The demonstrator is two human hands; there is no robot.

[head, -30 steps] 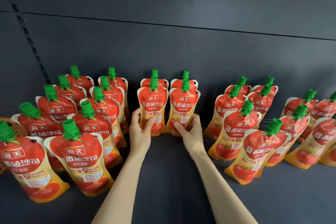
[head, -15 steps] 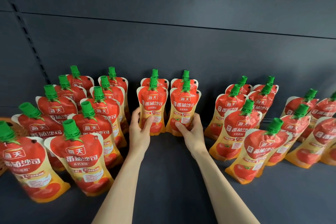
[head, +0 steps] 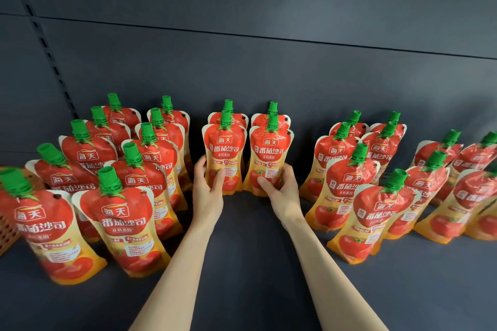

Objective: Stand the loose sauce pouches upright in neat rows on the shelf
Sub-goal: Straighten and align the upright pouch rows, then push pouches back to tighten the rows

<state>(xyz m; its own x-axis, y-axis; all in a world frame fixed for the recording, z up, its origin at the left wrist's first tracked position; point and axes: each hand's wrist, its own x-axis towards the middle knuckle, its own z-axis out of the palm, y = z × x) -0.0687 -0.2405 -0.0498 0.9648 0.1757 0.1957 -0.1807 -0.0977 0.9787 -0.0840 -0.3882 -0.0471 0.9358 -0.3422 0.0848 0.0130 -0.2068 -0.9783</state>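
Red-and-yellow sauce pouches with green caps stand upright on a dark grey shelf. In the middle two short rows run back to the wall. My left hand grips the lower part of the front left pouch. My right hand grips the lower part of the front right pouch. One more pouch stands directly behind each of them. Both held pouches are upright, bases on the shelf.
Two rows of several pouches fill the left side, and more rows stand to the right. An orange basket shows at the far left edge. The dark back wall is close behind the rows.
Both hands with their pouches have slid a little further back toward the wall. The grips are the same.
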